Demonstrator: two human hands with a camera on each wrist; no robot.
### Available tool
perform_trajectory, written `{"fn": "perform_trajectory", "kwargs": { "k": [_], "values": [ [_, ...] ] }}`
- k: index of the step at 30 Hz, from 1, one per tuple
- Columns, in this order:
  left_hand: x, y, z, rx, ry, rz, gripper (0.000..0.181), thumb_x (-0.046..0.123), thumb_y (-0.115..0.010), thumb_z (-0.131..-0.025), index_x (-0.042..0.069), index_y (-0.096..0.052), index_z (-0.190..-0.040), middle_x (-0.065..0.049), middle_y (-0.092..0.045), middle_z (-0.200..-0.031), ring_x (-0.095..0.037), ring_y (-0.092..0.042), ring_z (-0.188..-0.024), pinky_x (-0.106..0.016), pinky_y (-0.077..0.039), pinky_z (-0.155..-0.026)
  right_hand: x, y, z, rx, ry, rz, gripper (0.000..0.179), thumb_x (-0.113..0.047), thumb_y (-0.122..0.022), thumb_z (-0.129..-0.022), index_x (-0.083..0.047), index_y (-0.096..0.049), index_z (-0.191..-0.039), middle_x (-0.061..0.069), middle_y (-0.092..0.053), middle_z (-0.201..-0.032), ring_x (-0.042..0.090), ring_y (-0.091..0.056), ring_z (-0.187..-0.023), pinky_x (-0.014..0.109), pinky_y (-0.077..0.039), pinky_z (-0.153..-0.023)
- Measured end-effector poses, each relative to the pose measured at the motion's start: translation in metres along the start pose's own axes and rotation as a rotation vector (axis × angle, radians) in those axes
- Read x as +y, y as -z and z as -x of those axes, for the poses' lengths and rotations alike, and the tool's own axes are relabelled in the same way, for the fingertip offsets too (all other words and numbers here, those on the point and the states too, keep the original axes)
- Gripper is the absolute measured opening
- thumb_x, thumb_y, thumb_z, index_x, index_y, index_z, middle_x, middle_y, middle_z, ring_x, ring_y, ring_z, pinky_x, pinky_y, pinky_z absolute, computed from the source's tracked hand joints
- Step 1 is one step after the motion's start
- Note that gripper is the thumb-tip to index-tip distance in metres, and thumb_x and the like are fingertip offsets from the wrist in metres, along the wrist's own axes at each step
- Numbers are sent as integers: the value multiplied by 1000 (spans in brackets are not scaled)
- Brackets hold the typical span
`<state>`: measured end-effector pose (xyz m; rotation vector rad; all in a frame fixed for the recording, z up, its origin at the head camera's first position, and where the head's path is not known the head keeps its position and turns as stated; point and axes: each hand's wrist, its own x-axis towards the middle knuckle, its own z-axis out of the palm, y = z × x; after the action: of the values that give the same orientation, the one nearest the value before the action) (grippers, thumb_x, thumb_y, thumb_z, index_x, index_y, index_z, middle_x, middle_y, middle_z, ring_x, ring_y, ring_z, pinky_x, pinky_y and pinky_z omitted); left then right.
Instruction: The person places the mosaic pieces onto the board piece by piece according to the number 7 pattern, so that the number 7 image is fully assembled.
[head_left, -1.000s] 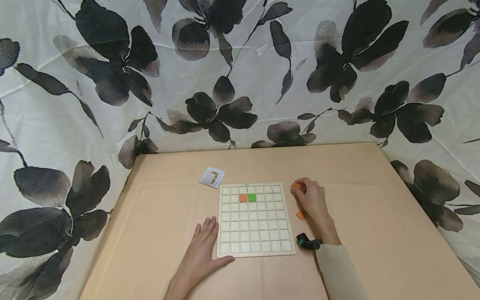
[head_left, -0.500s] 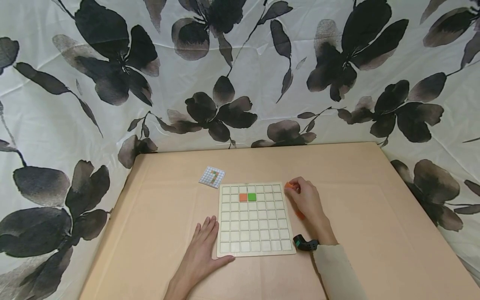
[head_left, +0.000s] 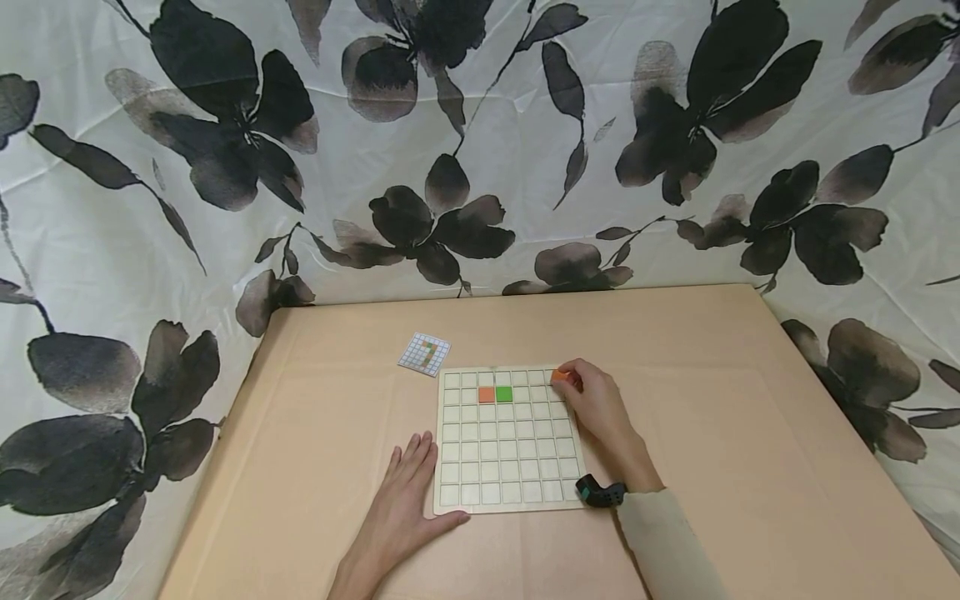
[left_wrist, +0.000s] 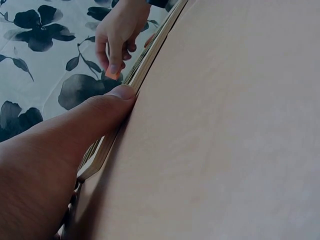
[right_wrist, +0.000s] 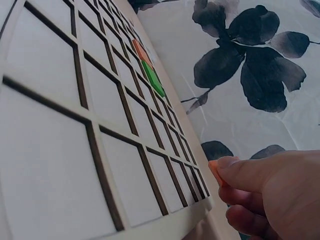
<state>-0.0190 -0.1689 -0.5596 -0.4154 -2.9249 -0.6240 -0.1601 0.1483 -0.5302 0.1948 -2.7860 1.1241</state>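
A pale wooden grid board lies on the table, with an orange square tile and a green square tile side by side in its second row. My right hand pinches another orange tile between thumb and fingers, over the board's far right corner in the head view. My left hand lies spread at the board's near left corner, fingers along its left side. In the left wrist view the left thumb rests on the board's near edge.
A small card printed with a coloured grid pattern lies beyond the board's far left corner. A floral cloth hangs behind the table. A black band sits on the right wrist.
My right hand has moved left with the orange tile, from beside the board to over its far right corner. Orange pieces that lay right of the board are now hidden. The left hand stays still.
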Motion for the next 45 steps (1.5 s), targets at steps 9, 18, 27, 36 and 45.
{"fn": "perform_trajectory", "kwargs": {
  "k": [9, 18, 27, 36, 45],
  "values": [
    [1, 0, 0, 6, -4, 2, 110, 71, -74, -72, -1, -44, -149, -13, -36, -161, -28, -29, -153, -45, -20, -128, -6, -8, 0, -26, 39, 20, 22, -24, -70, -95, -11, -70, -112, 0, -64, -85, 13, -53, -73, 21, -45, -60],
    [1, 0, 0, 7, -2, 3, 109, 71, -74, -72, -1, -44, -149, -13, -36, -161, -28, -29, -153, -44, -19, -128, -12, -18, 2, -61, 72, 44, 23, -21, -65, -98, -10, -70, -118, 1, -64, -89, 13, -52, -75, 23, -45, -62],
    [1, -1, 0, 23, -15, -10, 109, 71, -74, -72, -1, -46, -148, -13, -38, -160, -29, -32, -152, -44, -21, -127, -18, -25, 5, -56, 88, 39, 17, -22, -69, -95, -14, -69, -111, -1, -63, -86, 13, -51, -77, 23, -45, -63],
    [-1, -3, 1, 40, -30, -16, 107, 72, -72, -73, -3, -48, -146, -16, -42, -158, -33, -35, -150, -47, -23, -126, -19, -35, 7, -18, 145, 39, 12, -17, -71, -94, -15, -71, -106, -1, -70, -93, 13, -54, -81, 26, -50, -68],
    [-3, -2, 1, -2, -3, 10, 110, 72, -73, -73, -1, -44, -149, -12, -35, -162, -27, -28, -153, -43, -18, -129, -20, -38, 8, -37, 173, 28, 16, -17, -69, -95, -11, -75, -109, 1, -72, -103, 16, -62, -95, 34, -57, -80]
  ]
}}
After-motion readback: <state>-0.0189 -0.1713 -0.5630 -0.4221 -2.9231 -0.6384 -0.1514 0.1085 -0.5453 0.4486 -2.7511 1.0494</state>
